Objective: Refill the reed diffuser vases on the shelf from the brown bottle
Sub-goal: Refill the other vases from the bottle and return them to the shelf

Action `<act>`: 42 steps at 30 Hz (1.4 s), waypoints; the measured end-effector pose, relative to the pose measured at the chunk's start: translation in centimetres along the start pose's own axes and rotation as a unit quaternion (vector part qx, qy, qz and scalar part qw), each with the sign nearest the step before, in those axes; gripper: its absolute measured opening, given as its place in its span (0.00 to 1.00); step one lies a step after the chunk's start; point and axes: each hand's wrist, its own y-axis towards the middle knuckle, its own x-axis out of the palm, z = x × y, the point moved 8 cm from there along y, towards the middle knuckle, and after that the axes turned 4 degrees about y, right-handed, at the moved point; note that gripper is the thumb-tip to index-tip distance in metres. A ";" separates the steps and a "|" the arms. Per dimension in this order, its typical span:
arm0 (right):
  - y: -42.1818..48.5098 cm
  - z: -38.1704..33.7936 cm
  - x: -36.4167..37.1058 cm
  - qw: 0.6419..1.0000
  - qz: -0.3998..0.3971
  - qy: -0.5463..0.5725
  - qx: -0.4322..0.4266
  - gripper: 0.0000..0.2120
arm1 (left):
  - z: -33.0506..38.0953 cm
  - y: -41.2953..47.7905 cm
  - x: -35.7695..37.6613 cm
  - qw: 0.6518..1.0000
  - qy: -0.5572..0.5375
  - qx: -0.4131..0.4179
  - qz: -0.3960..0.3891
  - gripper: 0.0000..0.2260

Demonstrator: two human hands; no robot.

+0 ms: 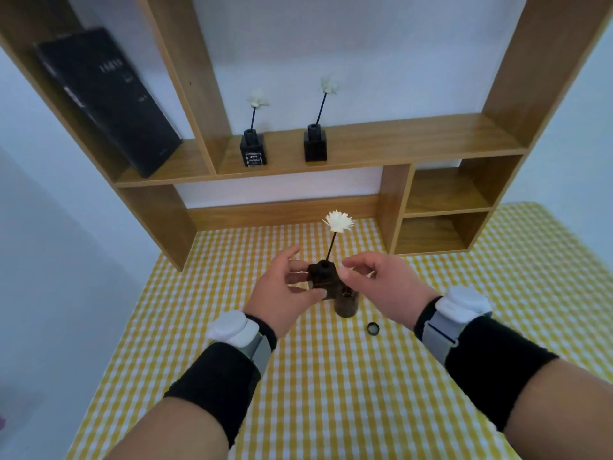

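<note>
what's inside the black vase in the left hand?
A thin dark reed topped by a white flower stands in the neck of the held black vase. The vase is opaque, so any liquid level is hidden.

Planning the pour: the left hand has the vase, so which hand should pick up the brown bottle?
Probably the right hand: it looks free, beside the open brown bottle, while the left hand grips the vase.

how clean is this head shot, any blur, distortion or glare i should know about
Head view: wide-angle bending splays the shelf uprights outward; the black box and its lettering are smeared; lighting is flat and soft, with no hard shadows or glare on the checked tablecloth; the left hand and held vase are mildly soft; the brown bottle is mostly hidden behind them.
</note>
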 end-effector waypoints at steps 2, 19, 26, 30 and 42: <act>-0.5 -0.3 -0.5 1.000 -0.014 0.010 0.000 0.17 | 1.7 0.3 -0.1 1.000 -0.019 0.000 0.007 0.38; 5.8 -6.4 -15.5 0.981 0.179 0.022 -0.072 0.13 | 17.3 11.1 2.5 0.994 -0.030 0.088 0.054 0.11; 11.1 -6.3 -16.7 0.984 0.176 0.009 -0.034 0.15 | 18.6 15.8 3.6 0.993 -0.018 0.074 0.086 0.12; 13.5 -6.1 -16.9 0.982 0.187 -0.027 -0.014 0.15 | 18.2 18.1 4.4 0.995 0.000 0.057 0.087 0.14; 16.4 -5.9 -16.1 0.975 0.182 -0.128 -0.001 0.13 | 17.3 20.4 5.0 0.996 0.063 0.034 0.061 0.22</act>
